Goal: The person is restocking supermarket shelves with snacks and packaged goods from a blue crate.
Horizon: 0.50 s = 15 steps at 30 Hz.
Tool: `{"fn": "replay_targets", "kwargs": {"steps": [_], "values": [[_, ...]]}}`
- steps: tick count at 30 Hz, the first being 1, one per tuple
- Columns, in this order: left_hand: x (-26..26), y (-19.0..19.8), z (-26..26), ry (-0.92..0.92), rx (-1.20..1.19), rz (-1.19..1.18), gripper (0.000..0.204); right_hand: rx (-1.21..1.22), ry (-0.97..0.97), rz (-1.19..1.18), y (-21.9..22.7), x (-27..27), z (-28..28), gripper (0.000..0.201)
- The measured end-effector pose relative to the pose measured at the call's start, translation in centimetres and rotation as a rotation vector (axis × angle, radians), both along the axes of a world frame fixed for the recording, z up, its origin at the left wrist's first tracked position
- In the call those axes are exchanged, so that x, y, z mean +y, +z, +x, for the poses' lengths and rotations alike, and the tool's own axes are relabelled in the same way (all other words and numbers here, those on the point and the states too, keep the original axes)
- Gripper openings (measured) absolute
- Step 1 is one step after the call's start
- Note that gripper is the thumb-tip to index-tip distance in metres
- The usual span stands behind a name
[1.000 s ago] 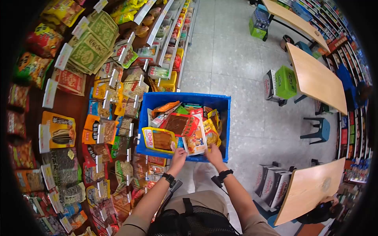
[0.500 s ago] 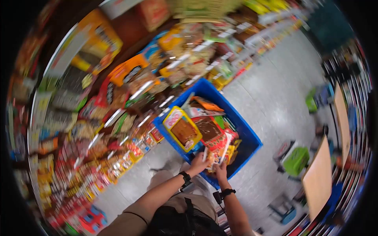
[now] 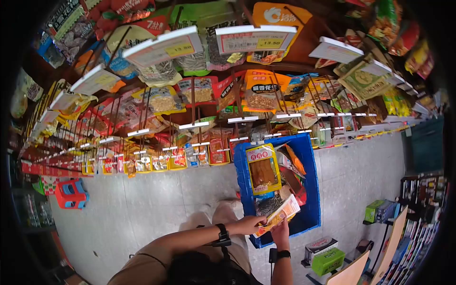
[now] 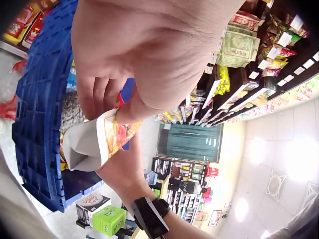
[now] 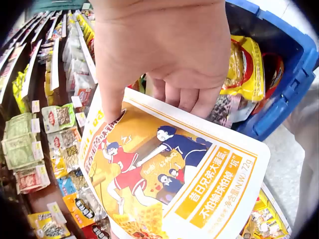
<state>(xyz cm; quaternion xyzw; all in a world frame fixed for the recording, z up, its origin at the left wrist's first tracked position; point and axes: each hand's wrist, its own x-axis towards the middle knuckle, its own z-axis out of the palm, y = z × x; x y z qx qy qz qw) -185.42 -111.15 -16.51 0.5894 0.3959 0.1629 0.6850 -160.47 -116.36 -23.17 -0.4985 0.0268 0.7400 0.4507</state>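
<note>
A white and orange snack packet with cartoon figures on its front is held by both hands over the near end of a blue crate. My left hand pinches one edge between thumb and fingers; in the left wrist view the packet bends there. My right hand grips it too, thumb on the printed front, fingers behind. Inside the crate lie a yellow-framed packet, an orange packet and a dark-grained packet; others are partly hidden beneath.
Shelves hung with snack bags and white price tags run along the far side, close to the crate. On the grey tiled floor stand a red and blue toy car and a green box. A wooden table is at lower right.
The view has swung left, so the shelves now lie across the top. Both hands have lifted the white and orange packet off the pile, uncovering the dark-grained packet.
</note>
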Motion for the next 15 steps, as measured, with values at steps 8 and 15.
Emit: {"fn": "replay_targets", "kwargs": {"steps": [8,15], "values": [[-1.1,8.3,-6.5,-0.054,-0.314,-0.509,0.059,-0.196,0.004,0.234,9.8,-5.8,-10.8,0.039],[-8.0,9.8,-11.8,-0.103,-0.369,-0.341,0.054,-0.458,0.037,0.397,20.7,-10.8,-17.2,0.037]]}}
